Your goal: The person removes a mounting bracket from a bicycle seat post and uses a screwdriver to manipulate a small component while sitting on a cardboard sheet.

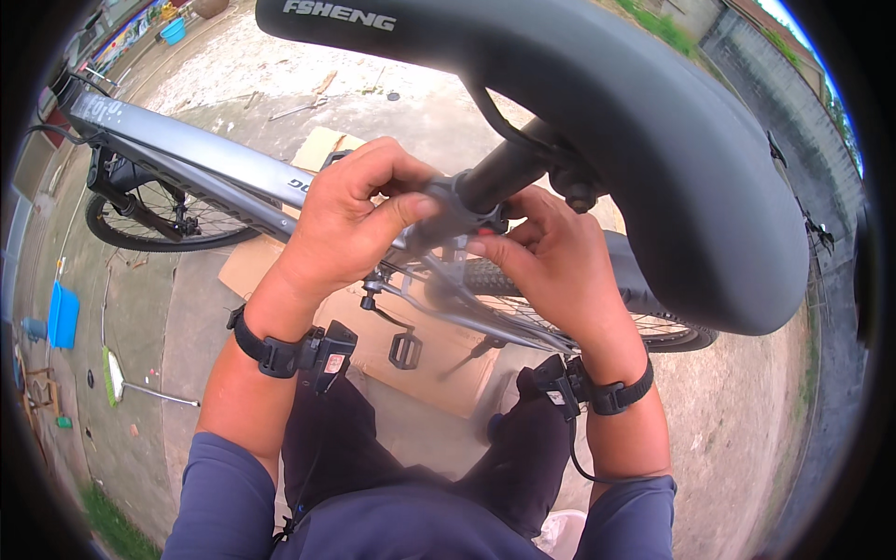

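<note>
Broad and black, the saddle (709,187) looms above its dark seat post (501,175), which enters the collar (446,211) atop the bicycle's seat tube. The left hand (359,210) curls thumb and fingers against the collar's left side; the right hand (560,261) is half closed at its right, and whether it grips anything I cannot tell. Outward stretch the silver frame (201,149) and cardboard (448,390). A loose collar could let the post slip or the saddle twist; a careless fingertip might get pinched.
</note>
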The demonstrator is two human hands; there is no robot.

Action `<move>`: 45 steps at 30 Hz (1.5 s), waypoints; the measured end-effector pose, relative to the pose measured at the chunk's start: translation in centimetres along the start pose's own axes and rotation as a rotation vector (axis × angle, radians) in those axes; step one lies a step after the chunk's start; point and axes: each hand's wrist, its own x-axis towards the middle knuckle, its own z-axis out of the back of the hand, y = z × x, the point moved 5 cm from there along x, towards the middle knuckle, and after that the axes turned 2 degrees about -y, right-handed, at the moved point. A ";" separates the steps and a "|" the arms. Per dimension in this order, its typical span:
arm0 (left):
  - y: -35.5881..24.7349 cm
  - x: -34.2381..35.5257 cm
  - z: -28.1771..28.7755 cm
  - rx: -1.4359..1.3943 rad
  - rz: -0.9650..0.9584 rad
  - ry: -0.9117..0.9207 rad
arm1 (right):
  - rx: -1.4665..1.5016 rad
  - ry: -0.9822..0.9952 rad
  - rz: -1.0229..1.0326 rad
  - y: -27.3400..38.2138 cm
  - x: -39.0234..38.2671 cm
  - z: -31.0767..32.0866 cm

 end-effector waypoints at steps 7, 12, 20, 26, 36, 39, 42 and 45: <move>0.1 0.0 0.1 -0.012 0.008 0.003 | 0.024 -0.004 -0.003 -0.4 0.0 -0.2; 0.2 0.1 0.0 -0.052 0.035 0.006 | -0.159 -0.030 0.140 -0.9 0.2 0.1; 0.3 -0.2 0.1 -0.022 0.044 0.076 | 0.103 0.008 0.029 -0.7 0.0 -0.4; 0.2 -0.3 0.1 -0.006 0.035 0.065 | 0.076 -0.037 0.220 0.3 0.5 -1.3; 0.7 -0.7 0.0 -0.122 0.065 -0.011 | -0.053 -0.091 0.074 0.0 0.4 -2.3; 1.0 -1.0 -0.2 -0.180 0.113 -0.028 | 0.013 -0.102 0.143 -0.3 0.3 -2.3; 2.0 -1.7 -0.5 -0.267 0.160 -0.034 | 0.043 -0.092 0.109 -0.1 0.3 -2.4; 2.0 -2.0 -1.0 -0.282 0.132 -0.077 | 0.026 -0.091 0.113 -0.5 0.2 -2.4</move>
